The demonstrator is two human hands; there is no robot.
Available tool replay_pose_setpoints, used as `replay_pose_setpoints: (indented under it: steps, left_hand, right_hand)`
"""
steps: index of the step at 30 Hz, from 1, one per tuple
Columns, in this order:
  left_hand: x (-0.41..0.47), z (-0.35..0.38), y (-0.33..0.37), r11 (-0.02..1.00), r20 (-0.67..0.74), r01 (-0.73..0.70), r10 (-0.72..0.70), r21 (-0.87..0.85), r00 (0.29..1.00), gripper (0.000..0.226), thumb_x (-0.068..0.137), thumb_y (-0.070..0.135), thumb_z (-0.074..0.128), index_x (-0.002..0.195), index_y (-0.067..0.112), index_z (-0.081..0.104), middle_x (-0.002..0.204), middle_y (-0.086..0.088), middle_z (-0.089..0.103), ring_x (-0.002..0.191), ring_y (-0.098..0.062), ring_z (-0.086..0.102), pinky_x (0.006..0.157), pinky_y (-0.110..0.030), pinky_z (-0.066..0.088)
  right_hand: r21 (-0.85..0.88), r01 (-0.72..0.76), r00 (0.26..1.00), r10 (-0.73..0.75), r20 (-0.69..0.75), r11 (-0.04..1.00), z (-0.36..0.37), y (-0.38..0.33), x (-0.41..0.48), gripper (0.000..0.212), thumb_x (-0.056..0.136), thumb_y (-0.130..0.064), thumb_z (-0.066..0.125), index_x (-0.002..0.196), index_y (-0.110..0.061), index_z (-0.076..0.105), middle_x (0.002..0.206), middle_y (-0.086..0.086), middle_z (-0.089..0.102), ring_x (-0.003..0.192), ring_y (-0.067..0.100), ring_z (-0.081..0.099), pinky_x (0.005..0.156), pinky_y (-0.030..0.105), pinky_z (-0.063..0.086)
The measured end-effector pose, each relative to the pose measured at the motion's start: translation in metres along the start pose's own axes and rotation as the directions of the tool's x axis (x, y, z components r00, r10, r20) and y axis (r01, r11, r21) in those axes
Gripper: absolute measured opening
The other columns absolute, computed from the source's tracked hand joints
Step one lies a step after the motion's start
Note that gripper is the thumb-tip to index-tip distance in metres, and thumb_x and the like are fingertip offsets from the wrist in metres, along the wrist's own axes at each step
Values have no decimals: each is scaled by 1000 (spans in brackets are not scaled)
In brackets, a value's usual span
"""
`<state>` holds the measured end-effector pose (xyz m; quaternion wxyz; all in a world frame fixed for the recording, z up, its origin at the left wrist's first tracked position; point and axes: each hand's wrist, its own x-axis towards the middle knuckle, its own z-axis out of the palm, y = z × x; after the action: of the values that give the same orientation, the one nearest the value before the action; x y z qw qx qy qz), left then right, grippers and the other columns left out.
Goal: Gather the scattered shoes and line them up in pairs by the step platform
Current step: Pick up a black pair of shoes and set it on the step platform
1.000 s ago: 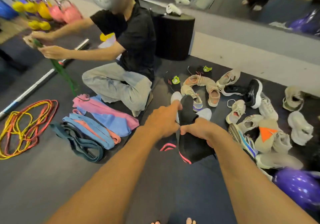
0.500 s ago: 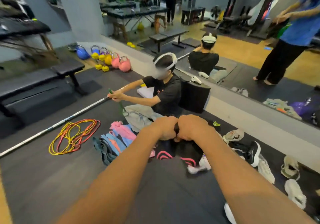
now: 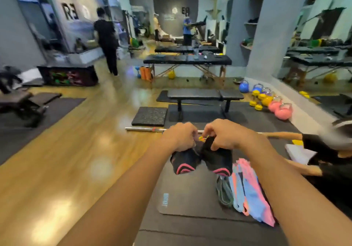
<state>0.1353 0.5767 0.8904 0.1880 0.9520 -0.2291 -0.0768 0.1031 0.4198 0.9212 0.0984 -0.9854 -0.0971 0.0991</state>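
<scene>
I hold two black shoes with pink stripes out in front of me, above a dark floor mat (image 3: pixel 190 198). My left hand (image 3: pixel 179 137) grips the left black shoe (image 3: pixel 183 163) by its top. My right hand (image 3: pixel 222 136) grips the right black shoe (image 3: pixel 219 160) the same way. Both shoes hang side by side with their pink-striped ends pointing down toward me. The other scattered shoes are out of view. A black speckled square platform (image 3: pixel 149 116) lies on the wooden floor ahead, left of the bench.
A black bench (image 3: pixel 203 94) stands ahead, with a steel barbell (image 3: pixel 144 129) on the floor before it. Coloured kettlebells (image 3: pixel 276 106) line the right wall. Folded resistance bands (image 3: pixel 247 188) lie on the mat at right beside a seated person (image 3: pixel 327 150). Another person (image 3: pixel 106 40) walks far left.
My view has swung left, away from the shoe pile toward the open gym floor. The two black shoes came along, carried in both hands and now hanging apart, one in each.
</scene>
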Motion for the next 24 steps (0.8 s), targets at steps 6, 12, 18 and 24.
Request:
replay_pose_setpoints:
  steps: [6, 12, 18, 24]
  left_hand:
    - [-131, -76, -172, 953, -175, 303, -301, -17, 937, 12, 81, 16, 69, 85, 25, 61, 99, -3, 62, 97, -25, 60, 73, -32, 45]
    - [-279, -133, -323, 846, -336, 531, -516, -51, 788, 12, 78, 22, 74, 84, 22, 64, 98, -5, 67, 92, -25, 61, 73, -35, 50]
    - [-413, -177, -446, 704, -295, 698, -699, -128, 651, 26, 66, 24, 84, 82, 18, 65, 93, -5, 66, 86, -24, 60, 63, -30, 43]
    - [-524, -210, -580, 489, -344, 849, -847, -201, 406, 28, 66, 23, 84, 75, 21, 57, 93, -4, 63, 87, -25, 58, 66, -35, 47]
  right_hand:
    - [-121, 325, 946, -320, 57, 938, 39, -223, 84, 31, 80, -11, 63, 107, -27, 64, 117, 5, 61, 106, 26, 56, 79, 31, 46]
    - [-295, 494, 847, -529, -49, 818, 90, -452, 115, 25, 87, -21, 56, 112, -24, 60, 114, 6, 61, 108, 30, 56, 79, 37, 34]
    - [-326, 676, 664, -738, -122, 661, 142, -652, 126, 23, 86, -18, 54, 108, -22, 59, 108, 7, 62, 105, 31, 58, 77, 38, 33]
    - [-236, 903, 339, -933, -122, 359, 203, -835, 155, 11, 80, -19, 51, 89, -25, 50, 89, 1, 63, 93, 29, 58, 81, 41, 32]
